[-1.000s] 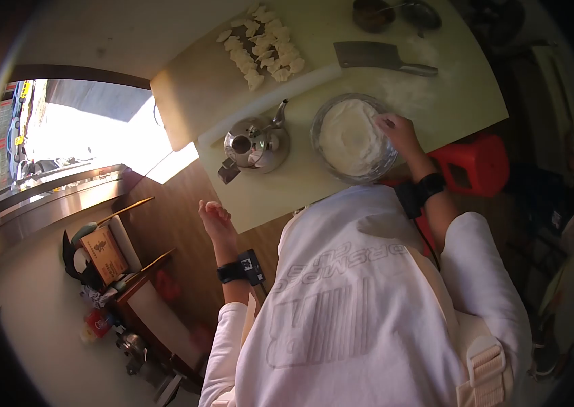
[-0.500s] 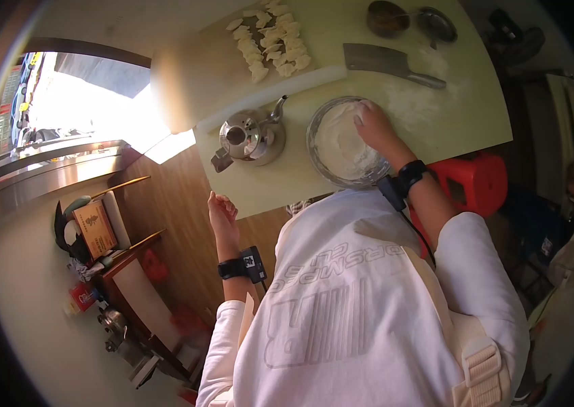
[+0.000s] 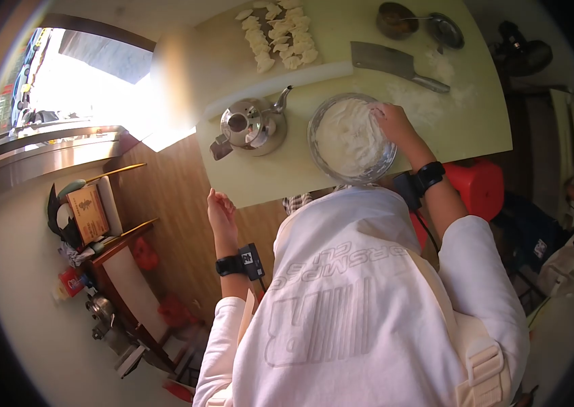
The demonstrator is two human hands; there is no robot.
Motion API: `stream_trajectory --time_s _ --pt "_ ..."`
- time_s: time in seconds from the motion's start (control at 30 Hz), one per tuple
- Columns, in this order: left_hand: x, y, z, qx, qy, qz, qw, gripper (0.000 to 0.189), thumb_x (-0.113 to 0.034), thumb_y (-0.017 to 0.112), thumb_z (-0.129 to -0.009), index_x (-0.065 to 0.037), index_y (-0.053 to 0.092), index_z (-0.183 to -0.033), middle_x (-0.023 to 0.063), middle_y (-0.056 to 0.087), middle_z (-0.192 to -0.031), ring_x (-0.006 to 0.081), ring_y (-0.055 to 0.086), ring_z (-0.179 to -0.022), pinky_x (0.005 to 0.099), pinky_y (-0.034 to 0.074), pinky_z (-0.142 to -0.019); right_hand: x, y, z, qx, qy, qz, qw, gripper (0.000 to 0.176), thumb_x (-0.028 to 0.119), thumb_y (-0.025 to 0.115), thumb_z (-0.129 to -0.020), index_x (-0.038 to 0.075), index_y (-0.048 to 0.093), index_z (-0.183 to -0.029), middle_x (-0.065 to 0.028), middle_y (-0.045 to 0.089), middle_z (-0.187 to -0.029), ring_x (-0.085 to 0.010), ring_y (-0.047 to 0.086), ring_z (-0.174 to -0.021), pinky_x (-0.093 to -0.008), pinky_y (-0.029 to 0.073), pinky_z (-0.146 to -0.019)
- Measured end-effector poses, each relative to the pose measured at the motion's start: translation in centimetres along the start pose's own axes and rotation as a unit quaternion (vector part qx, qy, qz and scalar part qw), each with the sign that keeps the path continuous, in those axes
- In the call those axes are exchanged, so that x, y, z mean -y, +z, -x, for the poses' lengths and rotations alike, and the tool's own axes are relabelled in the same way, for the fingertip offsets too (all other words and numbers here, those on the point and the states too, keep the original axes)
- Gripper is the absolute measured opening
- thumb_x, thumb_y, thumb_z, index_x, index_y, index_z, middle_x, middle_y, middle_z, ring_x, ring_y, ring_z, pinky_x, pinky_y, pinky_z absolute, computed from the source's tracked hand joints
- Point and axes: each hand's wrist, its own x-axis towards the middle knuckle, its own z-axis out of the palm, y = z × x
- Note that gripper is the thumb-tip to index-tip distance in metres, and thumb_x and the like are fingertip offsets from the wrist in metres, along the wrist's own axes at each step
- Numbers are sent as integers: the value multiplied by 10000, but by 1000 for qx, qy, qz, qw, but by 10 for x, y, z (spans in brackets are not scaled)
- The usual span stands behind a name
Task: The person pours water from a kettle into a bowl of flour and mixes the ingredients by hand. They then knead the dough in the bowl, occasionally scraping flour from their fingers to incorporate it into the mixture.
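Observation:
My right hand [image 3: 393, 125] is at the right side of a metal bowl [image 3: 313, 150], its fingers bent together over the rim. Whatever they hold, if anything, is hidden. White flour [image 3: 351, 136] fills much of the bowl, its surface ridged and uneven. My left hand [image 3: 222, 213] hangs just off the table's front edge, fingers loosely curled and apart, holding nothing. A shiny metal kettle [image 3: 250, 129] stands on the table to the left of the bowl, its spout pointing up and to the right.
A cleaver [image 3: 385, 61] lies beyond the bowl on the pale green table [image 3: 463, 132], beside scattered flour. Pale dough pieces [image 3: 294, 41] lie in rows at the back. A dark bowl [image 3: 395, 20] and a small pan [image 3: 444, 30] stand back right. A red stool [image 3: 480, 188] is right.
My right hand has drawn back from inside the bowl to its right rim. The flour surface looks more stirred up. My left hand has barely moved, and the view has shifted slightly.

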Motion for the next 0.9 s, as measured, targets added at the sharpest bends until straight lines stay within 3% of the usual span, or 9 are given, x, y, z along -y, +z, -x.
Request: stream_trajectory --time_s 0.13,0.27,0.33,0.47,0.67,0.77,0.83,0.87,0.9 --pt "2 0 -1 6 -5 -1 1000 311 -299 392 -819 -102 445 -585 -22 372 -451 71 334 -408 199 256 -404 0 2 4 -24 37 -48 998 192 129 447 -735 12 557 -842 -196 545 -777 -334 519 -747 -353 413 -676" --pt "2 0 0 -3 2 -1 1000 308 -297 401 -815 -101 447 -582 -22 369 -451 71 335 -410 200 255 -405 6 7 2 -9 13 -13 1000 190 120 454 -730 5 555 -842 -194 543 -791 -334 519 -750 -350 411 -680" --pt "3 -1 1 -8 5 -2 1000 305 -296 403 -814 -101 447 -584 -22 368 -450 72 335 -410 201 255 -406 10 4 3 9 20 13 1000 210 117 478 -738 1 543 -901 -174 558 -830 -278 549 -755 -297 423 -679" --pt "6 -4 2 -12 0 -4 1000 298 -296 405 -812 -100 446 -591 -21 371 -454 74 339 -412 203 258 -408 -3 7 8 -22 -4 -6 1000 226 108 468 -700 -14 539 -876 -198 531 -858 -331 509 -791 -343 411 -709" --pt "14 3 4 24 -21 -34 999 290 -293 408 -812 -97 446 -600 -18 378 -466 68 345 -415 196 261 -407 -8 7 21 -21 86 8 996 243 108 497 -717 -4 524 -931 -181 537 -886 -289 529 -825 -310 415 -722" --pt "18 4 1 44 -22 -29 998 287 -291 411 -811 -95 447 -604 -19 377 -466 63 346 -415 191 259 -400 -1 9 19 -24 56 10 998 263 98 492 -713 -5 507 -955 -179 518 -924 -313 509 -845 -326 400 -757" --pt "18 7 2 41 -23 -32 998 287 -291 413 -810 -94 448 -603 -21 376 -467 62 347 -415 190 258 -396 15 13 12 -5 -91 83 992 210 96 472 -682 -36 524 -836 -188 502 -935 -315 482 -854 -368 392 -744" --pt "17 8 2 38 -25 -36 998 288 -292 415 -809 -94 449 -602 -22 376 -468 61 347 -414 189 257 -393 21 17 7 -5 -91 83 992 210 96 472 -682 -36 524 -836 -188 502 -935 -315 482 -854 -368 392 -743" --pt "18 8 1 38 -25 -36 998 288 -292 415 -809 -94 449 -602 -22 376 -468 61 347 -414 189 257 -393 27 22 2 12 -180 118 977 192 95 473 -672 -29 525 -809 -170 503 -917 -303 473 -851 -363 395 -735"
